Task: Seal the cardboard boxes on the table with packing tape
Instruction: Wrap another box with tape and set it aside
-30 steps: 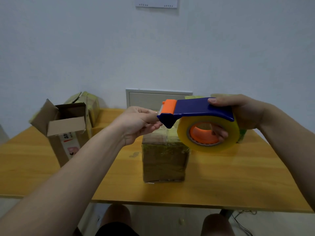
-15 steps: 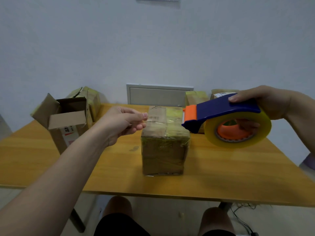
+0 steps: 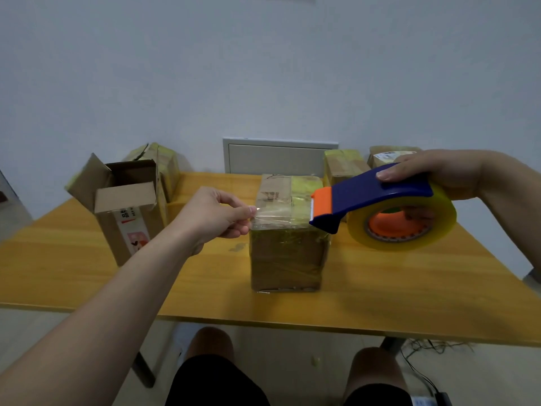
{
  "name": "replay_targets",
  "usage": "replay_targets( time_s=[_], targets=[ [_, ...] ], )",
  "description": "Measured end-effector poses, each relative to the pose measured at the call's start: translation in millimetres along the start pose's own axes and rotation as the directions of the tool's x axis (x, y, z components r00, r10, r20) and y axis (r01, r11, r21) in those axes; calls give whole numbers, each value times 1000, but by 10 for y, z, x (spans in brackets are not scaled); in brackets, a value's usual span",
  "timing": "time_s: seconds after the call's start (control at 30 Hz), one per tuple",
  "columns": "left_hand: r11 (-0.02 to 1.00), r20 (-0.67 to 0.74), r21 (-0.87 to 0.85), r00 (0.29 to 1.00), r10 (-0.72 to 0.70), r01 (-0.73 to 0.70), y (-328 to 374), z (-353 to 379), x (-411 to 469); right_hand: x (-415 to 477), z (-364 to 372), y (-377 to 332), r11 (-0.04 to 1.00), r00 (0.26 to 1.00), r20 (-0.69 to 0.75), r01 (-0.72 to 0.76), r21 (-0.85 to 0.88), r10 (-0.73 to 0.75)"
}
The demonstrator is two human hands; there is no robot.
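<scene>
- Directly beneath the span between the two grips, the box [image 3: 288, 238]: closed, upright on the table [image 3: 409, 288], sides already wound in yellowish tape.
- Across its top, the strip [image 3: 281, 213] of clear tape, drawn taut from one grip to the other. Touching the lid or just above it, cannot tell. Probably held so to go down flat and unwrinkled.
- At the box's upper left edge, the left hand [image 3: 216, 213]: thumb and forefinger pinching the strip's free end, remaining fingers curled beneath. Seemingly anchoring that end to keep tension.
- Across the box from that pinch, the right hand [image 3: 433, 174]: wrapped round the dispenser [image 3: 371, 197], thumb by the look of it flat on the blue top, fingers hooked through the orange core of the roll [image 3: 401, 230]. Orange cutter end just at the box's upper right edge, likely kept low to feed tape close to the lid.
- Outside the left pinch, the open box [image 3: 126, 206]: flaps up, not yet sealed.
- Behind the right grip, the back boxes [image 3: 342, 168], taped, at the table's far edge.
</scene>
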State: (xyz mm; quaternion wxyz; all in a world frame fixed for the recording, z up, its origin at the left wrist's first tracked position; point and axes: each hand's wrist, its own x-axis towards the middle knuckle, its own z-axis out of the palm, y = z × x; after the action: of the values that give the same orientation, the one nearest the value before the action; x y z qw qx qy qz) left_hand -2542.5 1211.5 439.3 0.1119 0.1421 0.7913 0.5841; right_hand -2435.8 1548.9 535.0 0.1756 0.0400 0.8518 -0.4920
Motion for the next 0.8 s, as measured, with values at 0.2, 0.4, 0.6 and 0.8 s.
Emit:
replay_targets(
  time_s=[0.2,0.4,0.6,0.8],
  targets=[
    [1000,-5,14,1000,19,-19,-57,33,11,-26,18,44,999,998,-48,-41,-4,41],
    [998,39,31,998,-49,48,-27,7,81,-3,30,7,998,997,48,-62,-11,63],
    [966,117,223,980,-158,130,52,-48,192,59,41,3,999,994,93,-52,-16,53],
    [730,161,676,946,-281,102,322,-24,233,80,11,-18,998,993,105,-39,-55,45]
  ],
)
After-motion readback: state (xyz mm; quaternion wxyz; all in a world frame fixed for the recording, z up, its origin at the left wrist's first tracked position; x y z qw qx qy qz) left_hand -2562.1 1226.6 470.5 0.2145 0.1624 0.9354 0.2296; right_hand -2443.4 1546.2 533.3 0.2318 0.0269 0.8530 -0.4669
